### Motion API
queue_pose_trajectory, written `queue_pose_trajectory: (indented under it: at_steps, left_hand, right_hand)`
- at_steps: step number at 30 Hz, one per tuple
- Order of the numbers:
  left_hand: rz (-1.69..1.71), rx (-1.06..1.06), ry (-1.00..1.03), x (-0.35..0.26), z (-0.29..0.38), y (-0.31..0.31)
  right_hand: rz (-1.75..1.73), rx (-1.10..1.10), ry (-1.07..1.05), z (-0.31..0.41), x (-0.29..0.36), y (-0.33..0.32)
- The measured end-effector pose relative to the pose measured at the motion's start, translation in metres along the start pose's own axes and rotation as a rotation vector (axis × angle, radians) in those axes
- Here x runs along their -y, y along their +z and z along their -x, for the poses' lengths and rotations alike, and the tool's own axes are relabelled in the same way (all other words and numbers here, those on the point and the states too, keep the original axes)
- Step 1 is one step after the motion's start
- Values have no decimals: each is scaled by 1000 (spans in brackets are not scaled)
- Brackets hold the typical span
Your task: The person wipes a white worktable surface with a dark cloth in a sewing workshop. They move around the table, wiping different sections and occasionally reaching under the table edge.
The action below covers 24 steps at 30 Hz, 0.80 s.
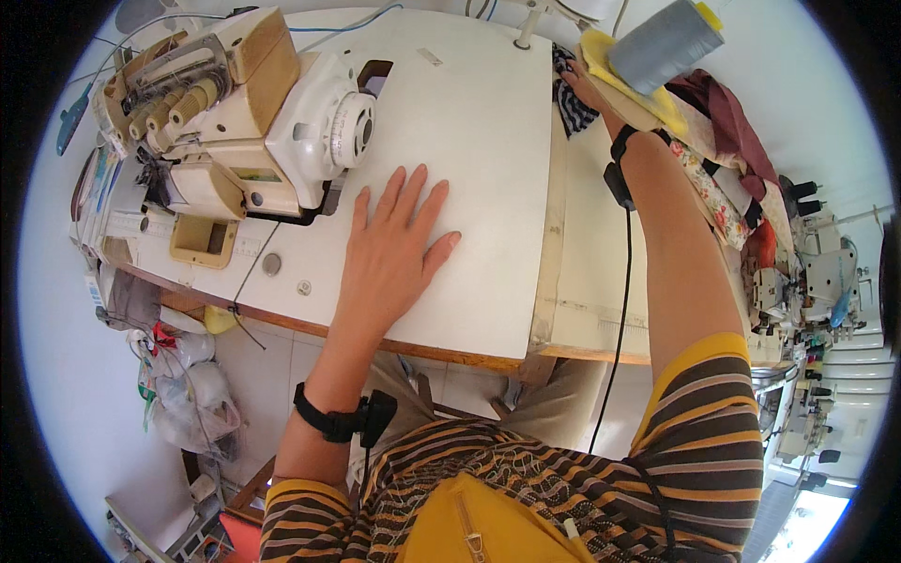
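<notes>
My left hand [389,255] lies palm down on the white tabletop [479,295], fingers spread and holding nothing. It rests just right of a cream and white overlock sewing machine [260,127], below the machine's numbered handwheel [354,130]. My right hand [584,84] reaches to the far right, its fingers on a bunched dark striped cloth [577,112], which it appears to grip. Part of that hand is hidden by a yellow cloth [598,53]. A large grey thread cone [662,49] lies over the yellow cloth.
Floral fabric [711,190] and maroon fabric [728,119] are heaped beyond my right forearm. A thread stand's post [528,32] rises at the back. Plastic bags [193,394] hang below the left table edge. More sewing machines [830,274] stand far right. A black cable [623,295] trails from my right wrist.
</notes>
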State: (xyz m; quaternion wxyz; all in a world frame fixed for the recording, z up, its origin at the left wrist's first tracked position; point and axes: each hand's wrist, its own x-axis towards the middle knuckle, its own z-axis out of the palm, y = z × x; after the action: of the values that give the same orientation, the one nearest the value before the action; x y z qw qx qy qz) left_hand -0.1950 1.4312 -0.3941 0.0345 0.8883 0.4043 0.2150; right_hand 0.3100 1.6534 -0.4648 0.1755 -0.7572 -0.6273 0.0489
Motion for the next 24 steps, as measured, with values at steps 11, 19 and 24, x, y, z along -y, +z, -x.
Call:
queue_pose_trajectory:
  at_steps: [11, 19, 24]
  left_hand:
    - [-11, -86, 28, 3, 2, 12]
    - [-104, -27, 11, 6, 5, 17]
    - [-77, -26, -1, 7, 5, 19]
  right_hand:
    - [315, 127, -27, 134, 69, -45]
    - [248, 48, -196, 278, 64, -74]
    - [253, 133, -183, 371, 50, -116]
